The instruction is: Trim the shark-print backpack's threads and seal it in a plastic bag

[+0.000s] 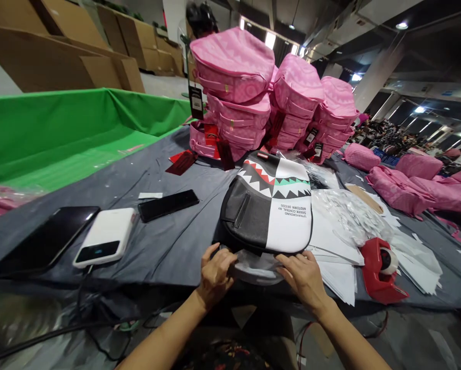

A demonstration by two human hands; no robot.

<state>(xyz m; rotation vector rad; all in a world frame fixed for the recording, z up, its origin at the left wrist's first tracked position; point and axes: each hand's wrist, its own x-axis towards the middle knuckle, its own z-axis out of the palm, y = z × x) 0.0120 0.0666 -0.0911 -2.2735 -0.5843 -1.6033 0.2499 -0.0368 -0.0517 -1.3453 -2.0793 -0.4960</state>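
Note:
A small black and white bag (271,210) with a shark-teeth print lies on the grey cloth in front of me, its printed lettering upside down from my side. Under its near edge, a transparent plastic bag (258,268) bunches up and hangs over the table's front. My left hand (216,273) is closed on the plastic at the left, fingers curled. On the other side, my right hand (304,279) pinches the plastic along the bag's near edge, thumb beneath. The fingertips of both hands are partly hidden.
Pink backpacks (236,67) with tags stand stacked behind; more lie at right. A red tape dispenser (382,270), white paper sheets (332,226) and plastic packets (357,213) sit right. Left are a phone (169,204), power bank (106,236), dark tablet (47,239) and green-lined bin (99,123).

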